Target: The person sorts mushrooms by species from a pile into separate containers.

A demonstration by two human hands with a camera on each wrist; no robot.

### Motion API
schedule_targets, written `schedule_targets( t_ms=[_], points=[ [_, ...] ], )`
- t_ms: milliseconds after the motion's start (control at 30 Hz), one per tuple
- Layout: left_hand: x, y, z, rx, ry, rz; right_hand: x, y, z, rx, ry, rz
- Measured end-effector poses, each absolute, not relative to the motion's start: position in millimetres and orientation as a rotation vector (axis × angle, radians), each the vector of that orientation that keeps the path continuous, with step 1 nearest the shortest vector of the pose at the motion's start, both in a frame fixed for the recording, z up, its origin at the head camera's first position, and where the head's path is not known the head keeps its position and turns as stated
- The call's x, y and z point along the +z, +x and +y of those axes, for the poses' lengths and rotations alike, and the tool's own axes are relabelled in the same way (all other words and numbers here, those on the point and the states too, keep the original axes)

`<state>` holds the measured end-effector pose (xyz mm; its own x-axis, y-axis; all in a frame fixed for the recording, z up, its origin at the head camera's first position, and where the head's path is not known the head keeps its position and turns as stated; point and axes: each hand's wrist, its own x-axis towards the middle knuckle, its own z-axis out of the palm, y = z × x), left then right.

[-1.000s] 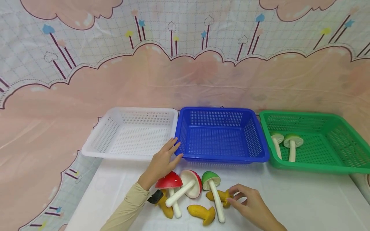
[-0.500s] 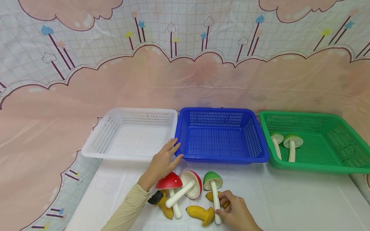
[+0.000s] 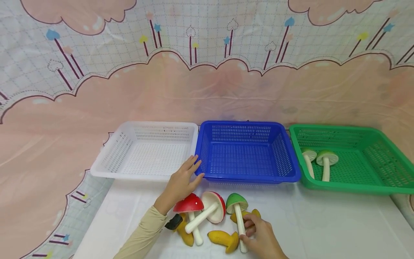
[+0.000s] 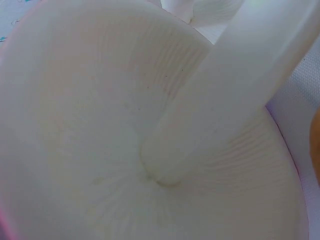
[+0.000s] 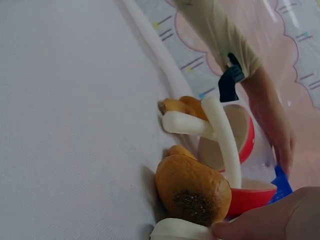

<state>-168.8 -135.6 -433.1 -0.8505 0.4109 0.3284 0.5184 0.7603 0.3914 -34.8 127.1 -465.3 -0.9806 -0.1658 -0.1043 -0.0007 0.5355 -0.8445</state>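
My right hand (image 3: 262,238) pinches the white stem of a green-capped toy mushroom (image 3: 237,201) low down, between thumb and fingers. A yellow mushroom (image 3: 255,213) lies partly hidden behind that stem and hand. Just left is another yellow mushroom (image 3: 223,239), seen close in the right wrist view. My left hand (image 3: 181,181) has its fingers spread, touching the near left corner of the blue basket (image 3: 249,178). Below it lie two red-capped mushrooms (image 3: 189,204), one showing its pale underside (image 4: 100,125) in the left wrist view, and a third yellow mushroom (image 3: 187,235).
A white basket (image 3: 139,175) stands left of the blue one. To the right, a green basket (image 3: 355,187) holds two green-capped mushrooms (image 3: 326,162). A black wrist device (image 3: 174,221) sits by the left sleeve. Patterned cloth (image 3: 226,90) hangs behind.
My right hand has moved left from the yellow mushroom to the green mushroom's stem and taken hold of it. That mushroom has shifted slightly and stands steeper. My left hand has stayed put.
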Motion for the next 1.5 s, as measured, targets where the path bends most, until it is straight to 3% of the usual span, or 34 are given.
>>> schedule_targets(
  t_ms=[800, 1500],
  points=[
    [-436, -168, -136, -0.688, -0.724, -2.74, -438, -37, 153, -1.548, -0.019, 2.59],
    [-439, -169, -136, -0.655, -0.733, -2.72, -416, -37, 201, -1.599, -0.227, 2.684]
  ],
)
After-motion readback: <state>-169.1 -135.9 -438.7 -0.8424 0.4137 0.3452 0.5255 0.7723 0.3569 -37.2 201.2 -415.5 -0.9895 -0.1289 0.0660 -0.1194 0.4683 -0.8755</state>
